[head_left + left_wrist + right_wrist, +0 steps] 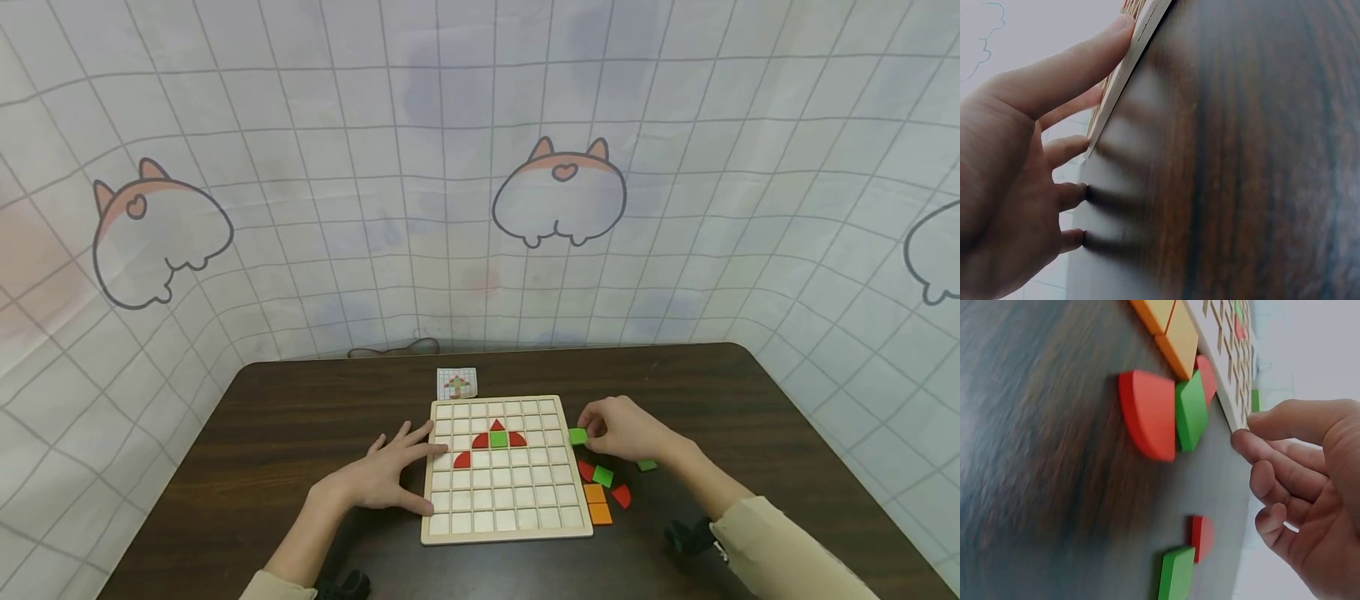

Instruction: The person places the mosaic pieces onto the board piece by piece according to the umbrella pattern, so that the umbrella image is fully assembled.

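Note:
A wooden grid board (pixel 506 521) lies on the dark table. On it sit a green square tile (pixel 498 439), a red triangle (pixel 497 425) and red quarter-circle tiles, one of them (pixel 462 459) lower left. My left hand (pixel 382 476) rests with spread fingers against the board's left edge, thumb and index finger touching its rim. Just off the board's right edge, my right hand (pixel 618 429) pinches a green square block (pixel 577 436) between thumb and forefinger. In the right wrist view the thumb partly hides this block (pixel 1255 400).
Right of the board lie two orange squares (pixel 597 503), a green block (pixel 602 476), a red quarter circle (pixel 621 497) and another red piece (pixel 586 471). Farther right is another green block (pixel 647 465). A small pattern card (pixel 457 383) lies behind the board.

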A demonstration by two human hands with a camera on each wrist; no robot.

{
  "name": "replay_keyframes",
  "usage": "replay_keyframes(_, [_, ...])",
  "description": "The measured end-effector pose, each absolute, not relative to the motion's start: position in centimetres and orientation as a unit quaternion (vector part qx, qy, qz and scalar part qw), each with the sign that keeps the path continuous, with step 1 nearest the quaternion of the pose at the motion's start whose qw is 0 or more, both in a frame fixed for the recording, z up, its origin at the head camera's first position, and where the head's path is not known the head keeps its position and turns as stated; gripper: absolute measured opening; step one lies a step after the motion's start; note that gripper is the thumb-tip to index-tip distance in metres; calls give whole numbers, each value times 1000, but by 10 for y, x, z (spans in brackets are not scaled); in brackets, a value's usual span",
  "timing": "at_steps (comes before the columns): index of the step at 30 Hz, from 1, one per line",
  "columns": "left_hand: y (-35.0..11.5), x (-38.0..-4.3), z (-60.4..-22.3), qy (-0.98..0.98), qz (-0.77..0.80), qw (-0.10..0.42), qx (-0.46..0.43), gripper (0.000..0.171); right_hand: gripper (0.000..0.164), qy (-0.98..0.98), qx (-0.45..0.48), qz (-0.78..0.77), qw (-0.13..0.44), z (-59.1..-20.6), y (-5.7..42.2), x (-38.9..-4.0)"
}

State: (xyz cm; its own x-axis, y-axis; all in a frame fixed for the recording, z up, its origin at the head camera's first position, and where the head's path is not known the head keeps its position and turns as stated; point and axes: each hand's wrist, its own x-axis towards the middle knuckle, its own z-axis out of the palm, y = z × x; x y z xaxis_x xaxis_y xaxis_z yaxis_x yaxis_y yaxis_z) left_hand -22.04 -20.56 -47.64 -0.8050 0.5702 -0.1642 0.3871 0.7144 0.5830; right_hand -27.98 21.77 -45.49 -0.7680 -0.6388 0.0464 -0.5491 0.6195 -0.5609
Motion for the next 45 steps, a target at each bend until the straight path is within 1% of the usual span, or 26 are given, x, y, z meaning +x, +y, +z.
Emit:
replay_keyframes(11, [-208,-219,-479,912,286,130,264,78,17,887,-347,-297,63,-458,187,-279])
replay_keyframes(18, [-209,-215,-480,914,279,119,268,76,17,882,-352,-307,64,-459,166,-277])
replay_keyframes(31, [-210,-217,-479,910,288,132,268,81,17,883,-359,-298,57,-460,125,-268])
replay_keyframes(35, [-209,-218,-477,910,288,133,266,93,17,883,-364,-290,57,-459,114,-264])
replay_keyframes(38, [-209,-219,-477,910,287,134,267,96,16,883,-370,-284,56,-459,107,-261])
replay_keyframes(45, [-209,-218,-478,910,290,127,269,84,16,884,-370,-282,49,-459,96,-258])
